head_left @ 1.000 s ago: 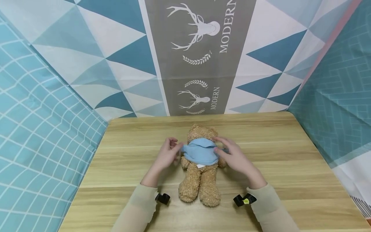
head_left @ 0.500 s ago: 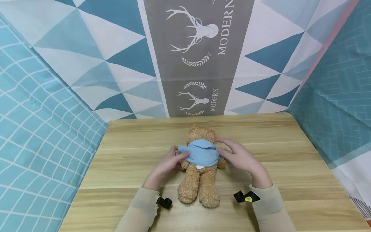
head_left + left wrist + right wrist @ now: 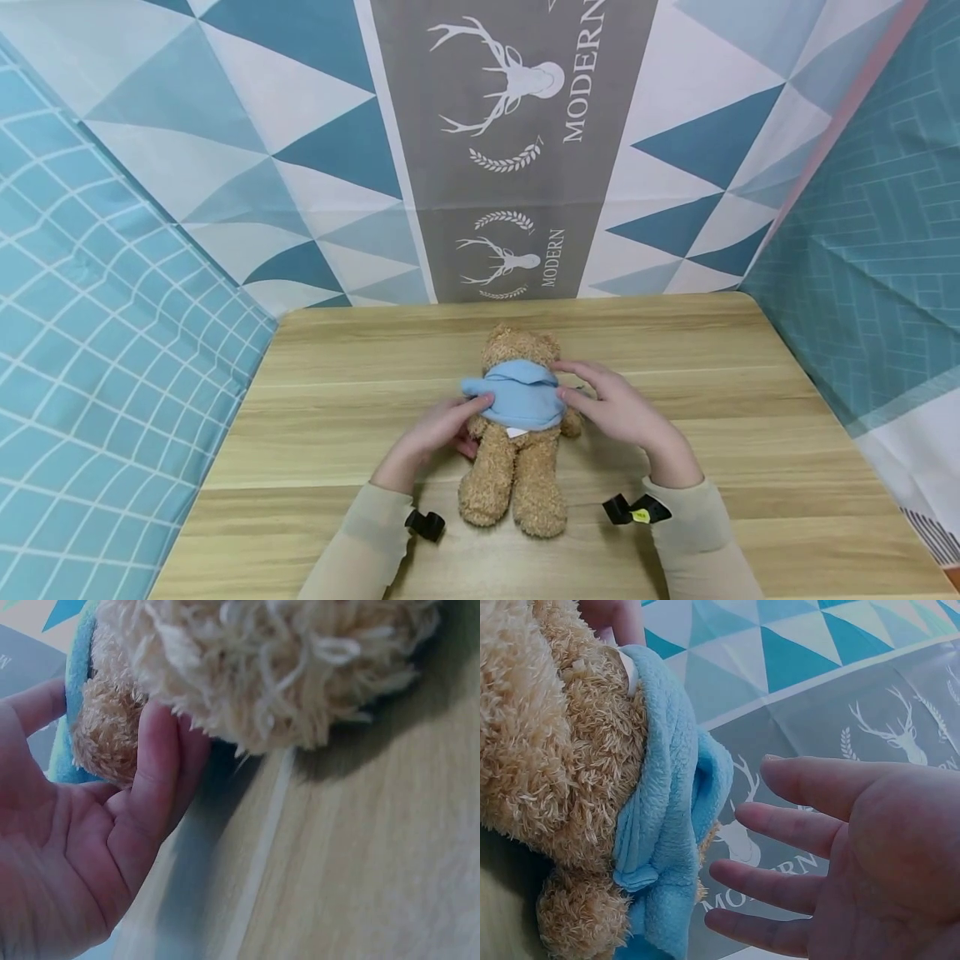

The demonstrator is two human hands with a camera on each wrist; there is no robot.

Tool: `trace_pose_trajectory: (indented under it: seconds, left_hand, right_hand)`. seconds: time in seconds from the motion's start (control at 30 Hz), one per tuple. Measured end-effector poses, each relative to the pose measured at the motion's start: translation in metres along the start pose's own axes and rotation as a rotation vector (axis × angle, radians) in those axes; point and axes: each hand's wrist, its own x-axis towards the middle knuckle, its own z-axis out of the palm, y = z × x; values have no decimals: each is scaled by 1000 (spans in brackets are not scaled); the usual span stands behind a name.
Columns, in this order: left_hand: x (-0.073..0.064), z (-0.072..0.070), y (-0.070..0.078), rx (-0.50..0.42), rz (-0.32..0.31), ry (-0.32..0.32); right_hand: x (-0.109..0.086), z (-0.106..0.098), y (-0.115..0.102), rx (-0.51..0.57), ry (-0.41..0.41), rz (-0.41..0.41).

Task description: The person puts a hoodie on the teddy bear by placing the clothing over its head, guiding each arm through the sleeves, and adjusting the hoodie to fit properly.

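Frame centre: left hand (image 3: 441, 428) grips teddy bear (image 3: 498, 452) | right hand (image 3: 619, 410) straight-fingered, holding nothing | one-sided pull may twist blue garment (image 3: 523, 402)

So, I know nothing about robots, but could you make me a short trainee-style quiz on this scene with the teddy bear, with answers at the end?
1. Multiple choice: how is the fluffy brown teddy bear placed on the pale wooden tabletop?
a) standing upright
b) lying down
c) hanging over the edge

2. True or false: in the right wrist view, the fingers of the person's right grip are straightened and spread.

3. Fill in the blank: in the head view, the person's left grip has its ____ on the light-blue fleece garment.

Key: 1. b; 2. true; 3. thumb.
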Motion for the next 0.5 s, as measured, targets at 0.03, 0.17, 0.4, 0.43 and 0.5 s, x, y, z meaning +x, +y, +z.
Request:
trace_pose_trajectory:
  seconds: [0.03,0.17,0.4,0.43,0.5]
  left_hand:
    - [0,0,1,-3,4,-1]
    - [1,0,2,-6,17,1]
    - [2,0,4,-8,63,16]
    - [1,0,6,-15,79,27]
    - [-1,-1,10,-57,101,51]
  right_hand:
    - [0,0,0,0,-1,-2]
    - [1,0,1,-4,-8,3]
    - [3,4,1,11,-19,18]
    - [3,5,1,10,-18,15]
    - [4,6,2,5,-17,9]
